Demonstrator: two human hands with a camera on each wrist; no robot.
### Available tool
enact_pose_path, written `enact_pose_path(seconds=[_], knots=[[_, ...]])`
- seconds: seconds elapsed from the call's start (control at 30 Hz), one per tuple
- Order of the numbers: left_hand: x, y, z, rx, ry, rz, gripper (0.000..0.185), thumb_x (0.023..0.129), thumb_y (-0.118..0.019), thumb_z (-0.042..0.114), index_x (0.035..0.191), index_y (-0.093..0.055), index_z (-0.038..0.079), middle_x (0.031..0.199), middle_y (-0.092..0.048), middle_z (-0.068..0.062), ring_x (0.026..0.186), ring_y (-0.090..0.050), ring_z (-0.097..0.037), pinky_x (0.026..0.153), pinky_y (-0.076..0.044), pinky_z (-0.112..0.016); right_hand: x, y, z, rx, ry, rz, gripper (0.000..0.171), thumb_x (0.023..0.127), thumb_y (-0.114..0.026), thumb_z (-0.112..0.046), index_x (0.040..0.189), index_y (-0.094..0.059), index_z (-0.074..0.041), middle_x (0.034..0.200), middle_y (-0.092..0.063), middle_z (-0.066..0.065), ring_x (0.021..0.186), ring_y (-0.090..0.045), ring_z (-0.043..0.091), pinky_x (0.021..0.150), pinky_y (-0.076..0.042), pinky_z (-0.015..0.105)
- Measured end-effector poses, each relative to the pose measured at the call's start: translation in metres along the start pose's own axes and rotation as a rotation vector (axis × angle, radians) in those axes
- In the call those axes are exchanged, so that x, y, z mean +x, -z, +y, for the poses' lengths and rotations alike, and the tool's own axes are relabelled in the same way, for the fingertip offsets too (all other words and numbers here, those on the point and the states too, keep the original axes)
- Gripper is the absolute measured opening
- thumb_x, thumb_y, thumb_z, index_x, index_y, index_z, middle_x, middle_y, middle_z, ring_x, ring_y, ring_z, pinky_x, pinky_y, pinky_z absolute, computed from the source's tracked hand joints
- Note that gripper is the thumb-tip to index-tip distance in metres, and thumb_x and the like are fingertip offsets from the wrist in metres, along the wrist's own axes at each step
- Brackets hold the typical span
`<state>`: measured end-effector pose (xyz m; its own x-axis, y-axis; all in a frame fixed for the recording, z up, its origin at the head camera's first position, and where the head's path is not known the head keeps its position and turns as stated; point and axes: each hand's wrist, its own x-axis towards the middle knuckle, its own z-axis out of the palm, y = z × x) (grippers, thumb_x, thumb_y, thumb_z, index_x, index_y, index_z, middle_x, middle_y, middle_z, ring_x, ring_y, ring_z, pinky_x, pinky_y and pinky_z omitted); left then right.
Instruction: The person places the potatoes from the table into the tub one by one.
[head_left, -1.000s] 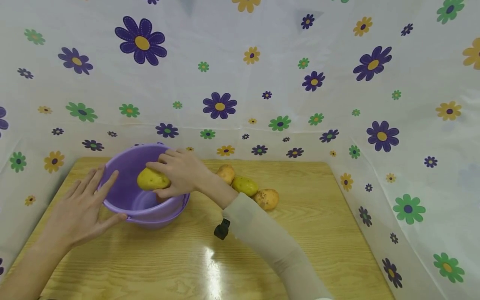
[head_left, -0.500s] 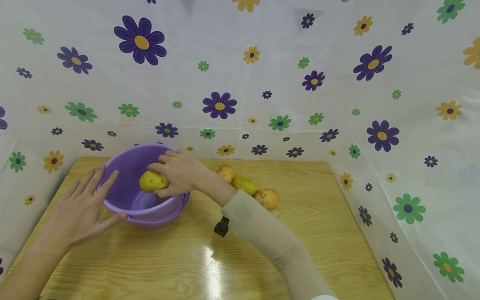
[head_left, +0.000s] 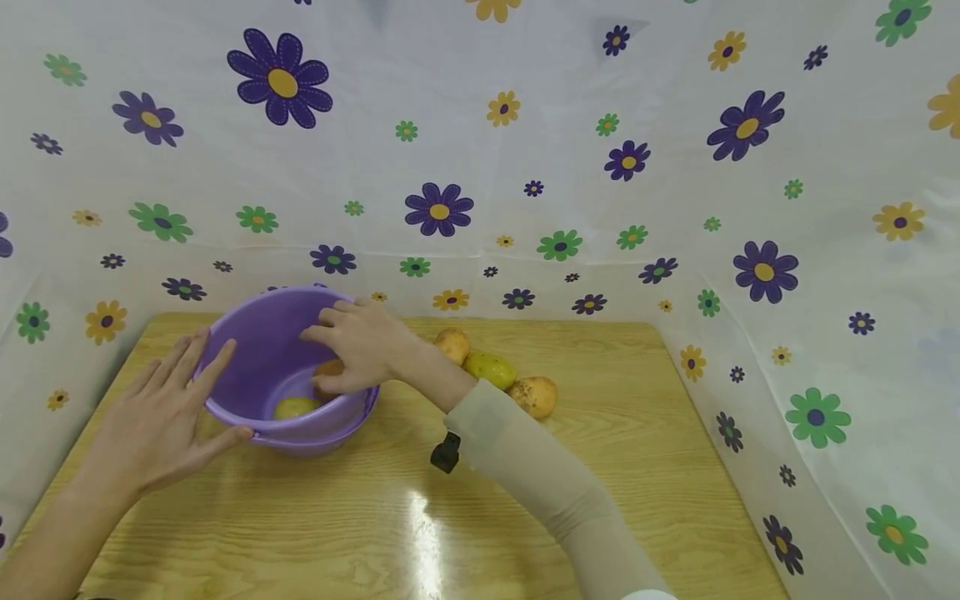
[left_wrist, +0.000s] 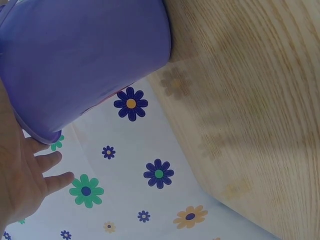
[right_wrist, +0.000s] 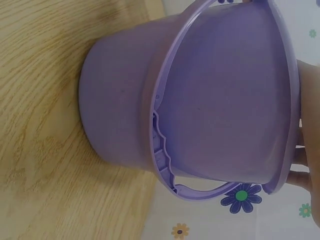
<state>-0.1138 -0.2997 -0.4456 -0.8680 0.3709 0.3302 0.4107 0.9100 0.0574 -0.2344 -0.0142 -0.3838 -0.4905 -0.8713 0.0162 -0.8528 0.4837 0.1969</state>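
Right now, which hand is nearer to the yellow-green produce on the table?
The right hand: it reaches over the purple bucket's rim on the side facing the yellow-green produce. The left hand is at the bucket's opposite side, farther away.

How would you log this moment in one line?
left hand: fingers spread at bucket rim | right hand: over bucket's right rim | inside: yellow-green item visible | table: three produce items right of bucket

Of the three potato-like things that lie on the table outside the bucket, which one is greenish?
The middle one: it is yellow-green, while the farther one and the nearer one are tan-brown.
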Motion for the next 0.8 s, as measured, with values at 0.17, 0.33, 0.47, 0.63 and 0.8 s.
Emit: enact_pose_path(seconds=[0.17,0.33,0.47,0.63,0.8], knots=[[0.000,0.001,0.000,-0.005,0.004,-0.006,0.111,0.089,-0.064,0.075,0.171,-0.018,0.015,0.179,-0.004,-0.016,0.163,-0.022,-0.046,0.139,-0.003,-0.053,-0.008,0.000,0.003,0.039,0.027,0.089,0.070,0.096,-0.054,-0.068,0.151,-0.058,-0.025,0.135,-0.067,-0.002,0.121,-0.063,0.015,0.095,-0.056,0.028],[-0.001,0.000,0.000,-0.009,0.013,-0.009,0.112,0.088,-0.064,0.077,0.170,-0.019,0.016,0.180,-0.005,-0.015,0.162,-0.023,-0.045,0.138,0.006,-0.039,-0.019,0.001,0.004,0.090,0.010,0.123,0.078,0.096,-0.055,-0.071,0.157,-0.051,-0.022,0.145,-0.063,0.001,0.131,-0.061,0.018,0.105,-0.055,0.032],[-0.001,0.000,0.000,-0.006,0.008,-0.005,0.112,0.088,-0.064,0.076,0.170,-0.019,0.015,0.179,-0.005,-0.016,0.162,-0.023,-0.046,0.138,-0.005,-0.053,-0.029,0.003,0.005,0.111,-0.006,0.126,0.088,0.095,-0.055,-0.074,0.163,-0.041,-0.020,0.151,-0.059,0.004,0.137,-0.058,0.021,0.111,-0.053,0.035],[0.000,0.000,-0.001,-0.007,0.013,-0.003,0.111,0.088,-0.064,0.076,0.170,-0.019,0.016,0.180,-0.005,-0.014,0.162,-0.023,-0.045,0.138,-0.008,-0.055,-0.042,0.005,0.007,0.114,-0.016,0.142,0.092,0.093,-0.056,-0.075,0.165,-0.037,-0.020,0.155,-0.057,0.005,0.141,-0.056,0.024,0.117,-0.050,0.039],[0.000,0.000,0.000,-0.009,0.016,0.001,0.110,0.088,-0.063,0.077,0.170,-0.021,0.017,0.180,-0.007,-0.014,0.161,-0.026,-0.046,0.137,-0.012,-0.057,-0.053,0.005,0.007,0.100,-0.027,0.144,0.094,0.093,-0.055,-0.076,0.166,-0.035,-0.020,0.158,-0.054,0.008,0.145,-0.054,0.026,0.122,-0.047,0.041]])
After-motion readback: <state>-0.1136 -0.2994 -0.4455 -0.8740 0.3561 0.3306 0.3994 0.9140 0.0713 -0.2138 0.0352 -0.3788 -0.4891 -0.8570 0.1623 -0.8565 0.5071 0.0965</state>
